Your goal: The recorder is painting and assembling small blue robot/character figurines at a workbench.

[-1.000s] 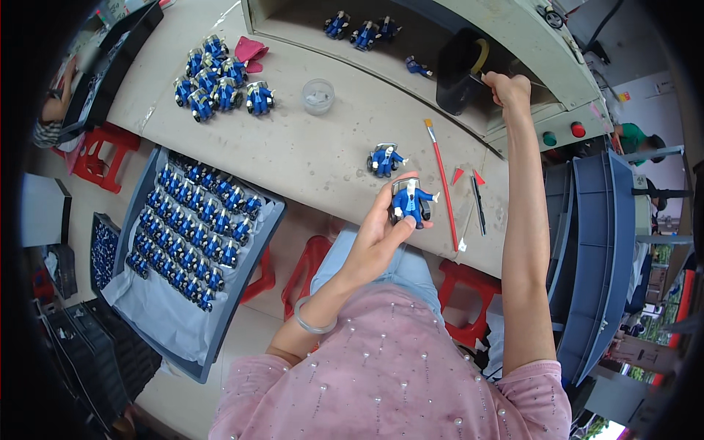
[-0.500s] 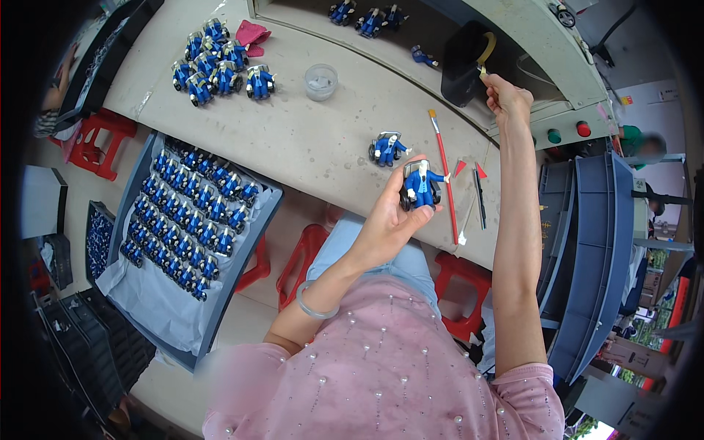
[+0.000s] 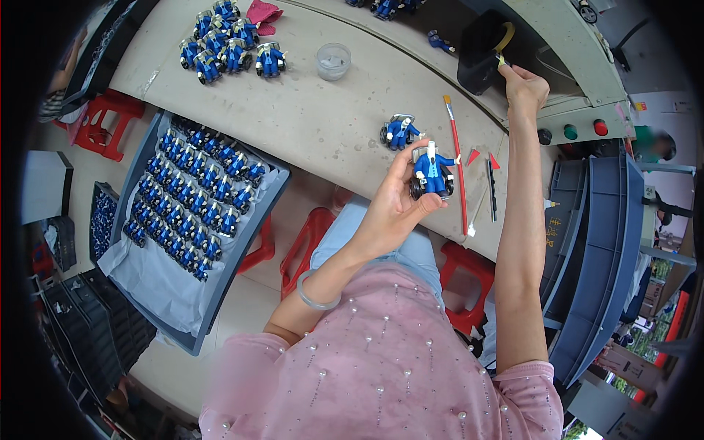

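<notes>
My left hand (image 3: 396, 213) grips a figurine (image 3: 433, 170) in a blue suit, seated in a small black-wheeled chair, upright above the table's front edge. Its fingers wrap behind the chair and the thumb presses near the feet. Just beyond it, another such figurine (image 3: 400, 132) sits on the table. My right hand (image 3: 526, 89) reaches to the far right, fingertips pinched at the edge of a black container (image 3: 475, 62) bearing a curved yellow piece (image 3: 506, 35). A small pale-yellow bit shows at those fingertips; its kind is unclear.
On the table (image 3: 308, 117) are a red-handled brush (image 3: 456, 161), a black pen-like tool (image 3: 492, 191), red triangular pieces (image 3: 473, 156), a clear cup (image 3: 334, 61), a pink cloth (image 3: 262, 16) and grouped figurines (image 3: 235, 55). A lined grey tray (image 3: 165, 293) with figurine rows stands left.
The whole view has shifted slightly, so the table's things sit higher and farther right. My left hand still holds the figurine; my right hand stays pinched at the black container.
</notes>
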A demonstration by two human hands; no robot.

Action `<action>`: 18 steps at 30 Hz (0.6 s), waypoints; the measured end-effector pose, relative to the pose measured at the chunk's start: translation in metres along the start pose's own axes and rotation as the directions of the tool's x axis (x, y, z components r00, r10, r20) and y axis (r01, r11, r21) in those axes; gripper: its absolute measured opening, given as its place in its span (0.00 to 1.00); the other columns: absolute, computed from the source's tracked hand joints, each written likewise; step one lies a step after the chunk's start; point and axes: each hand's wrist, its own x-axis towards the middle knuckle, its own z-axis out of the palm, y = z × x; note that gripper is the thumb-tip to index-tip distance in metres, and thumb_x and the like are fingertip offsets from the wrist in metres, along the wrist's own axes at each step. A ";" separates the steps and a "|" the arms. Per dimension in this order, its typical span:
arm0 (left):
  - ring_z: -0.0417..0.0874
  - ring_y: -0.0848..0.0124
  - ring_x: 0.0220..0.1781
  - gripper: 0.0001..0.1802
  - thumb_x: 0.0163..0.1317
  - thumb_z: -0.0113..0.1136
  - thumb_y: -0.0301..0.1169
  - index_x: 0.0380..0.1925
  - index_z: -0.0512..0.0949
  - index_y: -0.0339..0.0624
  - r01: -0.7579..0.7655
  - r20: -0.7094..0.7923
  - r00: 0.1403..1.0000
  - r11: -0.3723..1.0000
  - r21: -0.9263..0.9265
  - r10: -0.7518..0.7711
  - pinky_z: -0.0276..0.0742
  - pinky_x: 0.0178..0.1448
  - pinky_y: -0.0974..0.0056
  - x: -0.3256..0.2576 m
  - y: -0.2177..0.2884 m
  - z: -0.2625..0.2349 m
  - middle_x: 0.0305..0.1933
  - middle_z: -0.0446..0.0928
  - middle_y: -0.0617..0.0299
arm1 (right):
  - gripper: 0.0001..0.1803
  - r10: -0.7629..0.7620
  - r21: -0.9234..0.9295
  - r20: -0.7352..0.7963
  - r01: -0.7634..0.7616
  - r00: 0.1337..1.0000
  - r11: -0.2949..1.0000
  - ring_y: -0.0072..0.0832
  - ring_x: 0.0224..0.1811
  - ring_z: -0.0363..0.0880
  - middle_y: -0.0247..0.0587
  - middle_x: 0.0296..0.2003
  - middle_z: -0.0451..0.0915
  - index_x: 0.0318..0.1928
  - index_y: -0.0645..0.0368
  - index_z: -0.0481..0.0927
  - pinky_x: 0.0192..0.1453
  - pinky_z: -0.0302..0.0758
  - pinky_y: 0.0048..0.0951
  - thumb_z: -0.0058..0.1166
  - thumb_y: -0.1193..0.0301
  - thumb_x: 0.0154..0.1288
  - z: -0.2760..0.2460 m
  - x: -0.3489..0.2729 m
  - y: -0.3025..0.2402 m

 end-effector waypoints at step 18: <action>0.75 0.71 0.54 0.39 0.65 0.58 0.29 0.70 0.48 0.36 0.018 0.016 1.000 0.996 0.086 -0.020 0.78 0.50 0.67 -0.002 0.003 0.003 0.59 0.70 0.44 | 0.10 0.116 0.515 0.263 -0.241 0.958 0.823 0.15 0.24 0.73 0.36 0.27 0.83 0.34 0.64 0.83 0.28 0.69 0.17 0.60 0.69 0.58 -0.007 -0.037 0.022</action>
